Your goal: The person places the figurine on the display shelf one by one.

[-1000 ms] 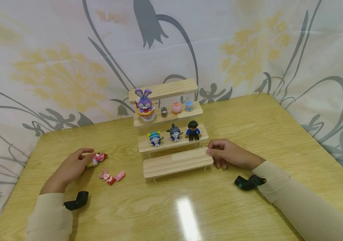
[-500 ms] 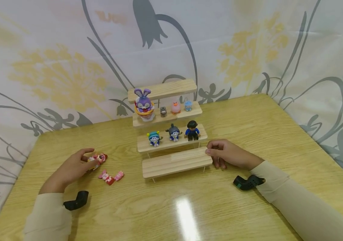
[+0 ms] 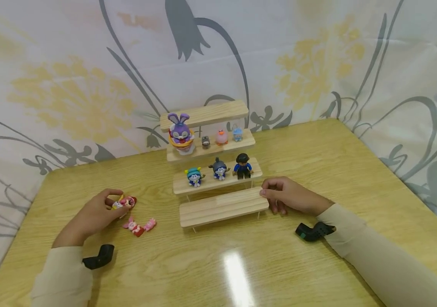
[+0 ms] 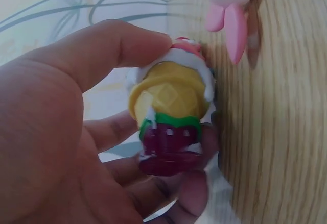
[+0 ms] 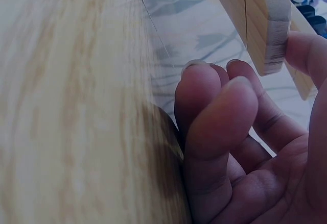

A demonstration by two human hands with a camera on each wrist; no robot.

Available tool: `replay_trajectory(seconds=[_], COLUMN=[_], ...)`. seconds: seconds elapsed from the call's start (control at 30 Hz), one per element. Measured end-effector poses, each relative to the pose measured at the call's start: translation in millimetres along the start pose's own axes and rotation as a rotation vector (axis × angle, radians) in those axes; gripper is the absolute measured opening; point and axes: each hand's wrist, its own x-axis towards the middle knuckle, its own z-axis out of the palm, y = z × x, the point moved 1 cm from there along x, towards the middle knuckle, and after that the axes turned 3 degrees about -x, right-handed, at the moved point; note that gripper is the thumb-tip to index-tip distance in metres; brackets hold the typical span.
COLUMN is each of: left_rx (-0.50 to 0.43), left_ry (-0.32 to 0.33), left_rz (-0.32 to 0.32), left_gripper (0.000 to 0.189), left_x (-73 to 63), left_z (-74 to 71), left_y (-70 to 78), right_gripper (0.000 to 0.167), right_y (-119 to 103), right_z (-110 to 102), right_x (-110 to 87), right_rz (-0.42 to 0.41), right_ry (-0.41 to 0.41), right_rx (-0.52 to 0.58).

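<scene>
My left hand (image 3: 96, 212) grips a small toy figurine (image 3: 128, 201) close over the table at the left. In the left wrist view the figurine (image 4: 171, 99) shows a yellow waffle-cone middle, white drips and a dark red base with a green edge; my thumb lies across its top and my fingers curl behind it. Just in front lie a pink-eared rabbit figurine (image 3: 134, 227) and a small pink figurine (image 3: 150, 224). At the right my right hand (image 3: 285, 195) holds the end of the lowest step of a wooden tiered shelf (image 3: 224, 207), its thumb on the corner (image 5: 278, 40).
A large purple rabbit (image 3: 180, 133) and several small figurines stand on the second tier from the top. One tier lower sit two blue-faced figurines and a black-haired toy person (image 3: 243, 166). Behind the table (image 3: 302, 273) hangs a flower-patterned cloth (image 3: 218, 51).
My left thumb and fingers have closed around the figurine, which has turned slightly. My right hand stays at the shelf's end. The head view has shifted a little.
</scene>
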Motion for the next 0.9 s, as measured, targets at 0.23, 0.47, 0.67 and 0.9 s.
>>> replay_trajectory(seconds=[0.23, 0.47, 0.67, 0.9], left_rx=[-0.024, -0.031, -0.079, -0.171], left_ry=[0.074, 0.135, 0.196, 0.318], left_rz=[0.039, 0.094, 0.137, 0.167], left_gripper=[0.069, 0.062, 0.065, 0.064], left_x=[1.3, 2.7, -1.4, -6.3], left_z=[3.1, 2.1, -1.1, -2.2], left_y=[8.4, 19.4, 30.1, 43.0], right_gripper=[0.029, 0.029, 0.029, 0.028], right_y=[1.4, 1.8, 0.6, -1.2], right_z=[0.0, -0.3, 0.0, 0.7], right_x=[0.6, 1.1, 0.3, 0.8], right_rz=[0.007, 0.014, 0.013, 0.009], right_ry=[-0.008, -0.003, 0.001, 0.001], right_rx=[0.002, 0.004, 0.008, 0.022])
